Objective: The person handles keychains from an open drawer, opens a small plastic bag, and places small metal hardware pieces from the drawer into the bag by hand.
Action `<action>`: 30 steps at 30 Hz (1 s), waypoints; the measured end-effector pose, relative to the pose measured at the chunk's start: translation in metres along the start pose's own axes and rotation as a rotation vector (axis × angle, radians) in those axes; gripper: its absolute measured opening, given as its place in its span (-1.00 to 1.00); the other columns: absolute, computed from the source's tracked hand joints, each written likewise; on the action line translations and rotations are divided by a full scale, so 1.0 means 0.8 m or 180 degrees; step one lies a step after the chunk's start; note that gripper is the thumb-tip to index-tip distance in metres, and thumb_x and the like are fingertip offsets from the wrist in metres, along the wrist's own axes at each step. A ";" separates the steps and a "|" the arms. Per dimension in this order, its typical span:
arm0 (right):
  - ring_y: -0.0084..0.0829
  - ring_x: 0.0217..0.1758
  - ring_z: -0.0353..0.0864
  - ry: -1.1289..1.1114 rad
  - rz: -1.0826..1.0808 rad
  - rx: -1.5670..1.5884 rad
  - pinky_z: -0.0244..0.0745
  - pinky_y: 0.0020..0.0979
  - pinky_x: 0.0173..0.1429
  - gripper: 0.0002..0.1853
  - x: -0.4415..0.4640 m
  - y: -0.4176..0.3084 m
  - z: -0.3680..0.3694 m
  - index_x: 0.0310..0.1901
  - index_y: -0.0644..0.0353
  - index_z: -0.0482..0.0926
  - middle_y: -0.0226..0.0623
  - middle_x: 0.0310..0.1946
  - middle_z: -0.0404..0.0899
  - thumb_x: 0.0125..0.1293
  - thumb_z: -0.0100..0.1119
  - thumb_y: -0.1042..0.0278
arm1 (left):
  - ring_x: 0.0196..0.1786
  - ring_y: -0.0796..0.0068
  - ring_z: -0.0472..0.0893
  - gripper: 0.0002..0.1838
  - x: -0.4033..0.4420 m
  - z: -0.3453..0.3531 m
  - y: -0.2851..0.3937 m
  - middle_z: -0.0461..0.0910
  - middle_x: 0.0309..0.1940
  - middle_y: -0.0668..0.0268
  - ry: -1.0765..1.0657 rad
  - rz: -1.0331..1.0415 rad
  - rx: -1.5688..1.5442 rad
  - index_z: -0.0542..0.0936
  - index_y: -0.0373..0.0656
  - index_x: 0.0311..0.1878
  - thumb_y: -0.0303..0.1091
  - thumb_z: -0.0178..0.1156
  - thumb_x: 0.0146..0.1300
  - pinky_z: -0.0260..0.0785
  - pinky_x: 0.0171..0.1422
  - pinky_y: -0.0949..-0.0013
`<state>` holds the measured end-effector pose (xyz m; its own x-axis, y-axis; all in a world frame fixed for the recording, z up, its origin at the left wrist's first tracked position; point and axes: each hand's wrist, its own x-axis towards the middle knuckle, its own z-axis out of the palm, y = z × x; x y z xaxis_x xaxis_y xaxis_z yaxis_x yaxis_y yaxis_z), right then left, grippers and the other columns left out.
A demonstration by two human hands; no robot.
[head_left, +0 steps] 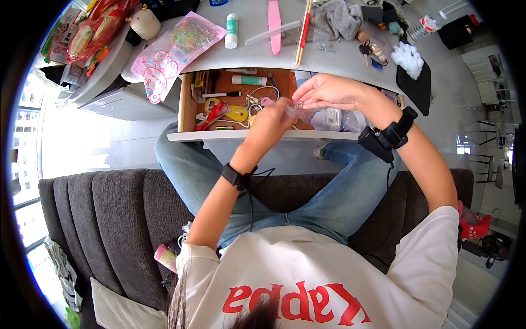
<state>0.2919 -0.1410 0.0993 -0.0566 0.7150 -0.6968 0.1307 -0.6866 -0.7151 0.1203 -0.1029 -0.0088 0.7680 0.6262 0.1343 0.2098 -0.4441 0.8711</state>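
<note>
My left hand (268, 122) is closed on a small clear plastic bag (293, 112), held above the open drawer (219, 135). From the right, my right hand (334, 92) reaches to the bag's mouth with thumb and fingers drawn together. Tiny shiny pieces show at its fingertips, too small to name. Below my hands, the drawer holds scissors with yellow handles (236, 112), a red ribbon-like item (212, 116), a black-capped marker (222, 94), a glue stick (249, 80) and a clear bag with a white label (332, 118).
On the grey tabletop (252, 57) lie another glue stick (232, 31), a pink strip (274, 27), red-and-yellow sticks (303, 33), a pink pouch (178, 55), tiny metal pieces (324, 47), a grey cloth (337, 20), keys (365, 50) and white fluff (407, 60). A dark sofa (126, 219) is behind.
</note>
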 end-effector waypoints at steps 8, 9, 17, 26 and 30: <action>-0.37 0.13 0.50 -0.0187 -0.0216 0.0060 0.41 -0.47 0.25 -0.70 0.005 -0.001 -0.002 0.04 0.50 0.43 -0.02 0.01 0.49 0.30 -0.10 0.60 | -0.30 -0.05 0.54 -0.66 0.009 -0.005 0.003 0.53 -0.41 -0.02 0.0101 -0.0040 0.0273 0.42 -0.30 -0.21 -0.26 0.28 0.10 0.38 -0.25 0.19; -0.37 0.13 0.50 -0.0203 -0.0232 0.0068 0.41 -0.47 0.25 -0.69 0.006 0.000 -0.002 0.05 0.51 0.42 -0.03 0.01 0.49 0.30 -0.10 0.60 | -0.30 -0.06 0.54 -0.66 0.009 -0.006 0.003 0.54 -0.40 -0.02 0.0070 -0.0102 0.0255 0.43 -0.30 -0.20 -0.26 0.28 0.10 0.38 -0.25 0.20; -0.34 0.06 0.55 0.0126 -0.0457 -0.0188 0.46 -0.41 0.14 -0.71 0.020 0.019 -0.019 0.04 0.41 0.44 -0.10 -0.02 0.54 0.29 -0.11 0.60 | -0.26 0.07 0.61 -0.73 0.009 -0.032 -0.006 0.60 -0.38 0.06 0.0306 -0.0010 -0.0225 0.49 -0.22 -0.15 -0.36 0.26 0.10 0.43 -0.20 0.22; -0.18 -0.07 0.48 0.0994 -0.1885 -0.3537 0.39 -0.22 0.01 -0.81 0.086 0.108 0.013 -0.28 0.18 0.60 -0.24 -0.32 0.53 0.01 0.19 0.44 | -0.58 0.73 0.37 -0.83 0.019 -0.078 -0.027 0.46 -0.59 0.42 0.0324 -0.0433 -0.0643 0.48 -0.23 -0.18 -0.41 0.23 0.22 0.25 -0.49 0.61; -0.21 -0.11 0.48 0.1039 -0.1639 -0.4077 0.39 -0.24 -0.03 -0.89 0.113 0.097 0.021 -0.40 0.18 0.57 -0.26 -0.35 0.50 -0.01 0.19 0.39 | -0.63 0.75 0.31 -0.84 0.024 -0.087 -0.037 0.44 -0.64 0.42 0.0370 -0.0452 -0.0752 0.48 -0.22 -0.23 -0.40 0.25 0.20 0.15 -0.55 0.59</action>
<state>0.2801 -0.1315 -0.0202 -0.1677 0.9637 -0.2078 0.9689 0.1222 -0.2150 0.0864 -0.0333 0.0007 0.6637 0.7467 0.0447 0.1530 -0.1939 0.9690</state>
